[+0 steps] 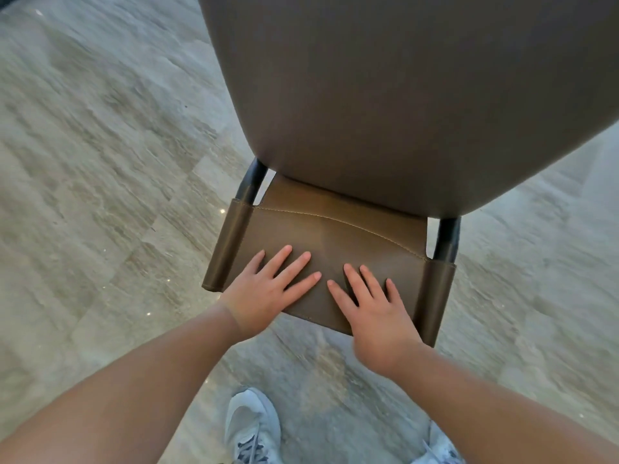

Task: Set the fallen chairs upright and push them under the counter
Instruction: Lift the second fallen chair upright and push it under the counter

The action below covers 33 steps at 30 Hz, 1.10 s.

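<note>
one brown chair (385, 105) stands in front of the person, with two dark metal posts (252, 180) showing where the backrest joins the seat, one at each side. two white sneakers are at the bottom, the left sneaker (252, 426) in fuller view and the right sneaker (438, 445) partly cut off by the right forearm. a pale stone-look floor (100, 162) lies all around, and the big seat hides whatever is beyond it, so no counter can be made out. the backrest panel (335, 242), stitched brown leather, is nearest the person. the left hand (268, 289) lies flat on it with fingers straight and spread, holding nothing. just beside it, not touching, the right hand (371, 306) presses flat on the same panel, fingers also straight and spread.
</note>
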Tool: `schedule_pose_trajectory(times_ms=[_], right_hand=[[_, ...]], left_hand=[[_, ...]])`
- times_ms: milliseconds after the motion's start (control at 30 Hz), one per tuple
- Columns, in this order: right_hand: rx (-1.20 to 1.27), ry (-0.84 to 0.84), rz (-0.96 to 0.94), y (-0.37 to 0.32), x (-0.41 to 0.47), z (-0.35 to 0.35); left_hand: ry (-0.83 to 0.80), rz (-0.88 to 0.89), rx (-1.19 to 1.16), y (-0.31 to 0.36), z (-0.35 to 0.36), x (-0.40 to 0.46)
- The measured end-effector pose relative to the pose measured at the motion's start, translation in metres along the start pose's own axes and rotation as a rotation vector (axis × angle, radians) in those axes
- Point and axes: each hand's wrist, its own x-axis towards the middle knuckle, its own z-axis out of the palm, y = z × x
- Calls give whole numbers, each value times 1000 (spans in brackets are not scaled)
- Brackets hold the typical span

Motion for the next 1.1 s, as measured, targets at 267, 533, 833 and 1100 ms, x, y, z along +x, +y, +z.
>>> schedule_pose_trajectory(times_ms=[267, 533, 833, 1100], right_hand=[[52, 108, -17, 1, -81, -189], [-48, 207, 58, 18, -126, -344], [-135, 334, 133, 52, -136, -482], [-237, 552, 25, 114, -119, -597]], left_hand=[[186, 58, 32, -43, -194, -33], [391, 125, 69, -98, -354, -26], [512, 101, 122, -155, -485, 3], [516, 114, 188, -213, -592, 58]])
